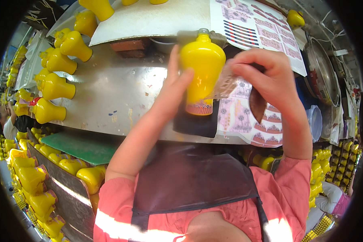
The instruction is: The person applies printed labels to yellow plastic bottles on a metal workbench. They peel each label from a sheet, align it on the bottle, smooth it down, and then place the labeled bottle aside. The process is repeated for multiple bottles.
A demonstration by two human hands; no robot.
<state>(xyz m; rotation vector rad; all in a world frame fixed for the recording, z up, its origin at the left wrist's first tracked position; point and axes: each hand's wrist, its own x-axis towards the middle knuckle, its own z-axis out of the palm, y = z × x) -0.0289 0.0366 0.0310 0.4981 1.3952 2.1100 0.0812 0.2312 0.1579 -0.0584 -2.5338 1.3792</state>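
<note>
Yellow bottle between the two hands, and there's open room left of the left hand: bare metal table all the way to a row of other bottles. Tighter by the right hand, with printed sheets below and beyond it. Past the left hand, a red brick sits by the edge of a white board; on the hands' near side, a black pad reaches the table's front edge. Now the bottle itself: neck pointing away, patterned band at the near end. Left thumb's against its left side, forefinger spread wide from it; whether the other fingers wrap behind, I can't tell. Right thumb and fingers pinch a clear film, overlapping the bottle's lower right side!
</note>
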